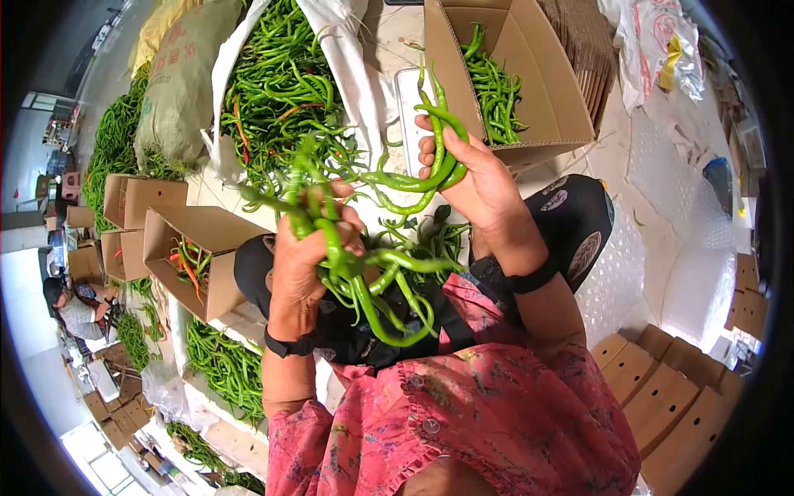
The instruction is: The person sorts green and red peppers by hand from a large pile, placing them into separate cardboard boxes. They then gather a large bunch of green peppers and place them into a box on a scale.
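Note:
My left hand (304, 252) is closed around a bunch of long green chili peppers (364, 302); their upper ends are blurred and the curved tips hang over my lap. Several more green chilies (405, 183) are gripped in my right hand (488, 186), some sticking up past the fingers and others curving toward the left hand. Both hands are raised above my knees, a short way apart. Beyond them is an open white sack (337, 50) full of green chilies with a few red ones. Loose chilies and leaves (442, 236) lie below, between my legs.
A cardboard box (542, 70) partly filled with green chilies stands beyond my right hand. At left, another box (223, 285) holds red and green chilies. Stacked cartons (653, 388) are at lower right, beside bubble wrap (616, 285). Another person (83, 314) sits far left.

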A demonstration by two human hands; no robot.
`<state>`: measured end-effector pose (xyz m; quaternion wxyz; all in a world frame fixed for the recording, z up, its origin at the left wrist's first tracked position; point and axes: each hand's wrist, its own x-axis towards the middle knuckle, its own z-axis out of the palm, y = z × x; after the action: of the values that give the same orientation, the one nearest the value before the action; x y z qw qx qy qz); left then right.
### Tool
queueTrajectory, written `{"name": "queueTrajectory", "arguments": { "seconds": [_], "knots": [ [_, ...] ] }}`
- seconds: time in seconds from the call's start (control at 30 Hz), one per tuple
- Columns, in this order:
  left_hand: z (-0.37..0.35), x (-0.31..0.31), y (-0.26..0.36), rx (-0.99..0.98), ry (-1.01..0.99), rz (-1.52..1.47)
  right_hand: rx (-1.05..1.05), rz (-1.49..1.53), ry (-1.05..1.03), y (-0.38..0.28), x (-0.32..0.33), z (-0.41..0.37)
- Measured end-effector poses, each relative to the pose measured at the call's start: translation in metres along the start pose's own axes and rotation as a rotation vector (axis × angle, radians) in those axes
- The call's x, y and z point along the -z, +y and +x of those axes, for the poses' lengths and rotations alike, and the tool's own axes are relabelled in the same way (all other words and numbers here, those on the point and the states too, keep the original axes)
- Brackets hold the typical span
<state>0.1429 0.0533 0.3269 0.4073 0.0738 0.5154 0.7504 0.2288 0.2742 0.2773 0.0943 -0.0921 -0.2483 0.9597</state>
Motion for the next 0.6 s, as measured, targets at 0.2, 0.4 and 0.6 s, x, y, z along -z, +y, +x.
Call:
{"name": "queueTrajectory", "arguments": {
  "seconds": [0.2,0.4,0.6],
  "knots": [
    [0.015,-0.028,-0.013,0.14,-0.156,0.229,0.06,-0.176,-0.047,0.004,-0.014,-0.018],
    [0.021,-0.015,-0.031,0.087,-0.042,-0.011,-0.059,-0.165,-0.256,0.002,-0.013,-0.028],
    [0.018,-0.002,-0.028,-0.043,-0.052,-0.217,-0.198,-0.237,-0.182,-0.003,-0.024,-0.042]
  ]
}}
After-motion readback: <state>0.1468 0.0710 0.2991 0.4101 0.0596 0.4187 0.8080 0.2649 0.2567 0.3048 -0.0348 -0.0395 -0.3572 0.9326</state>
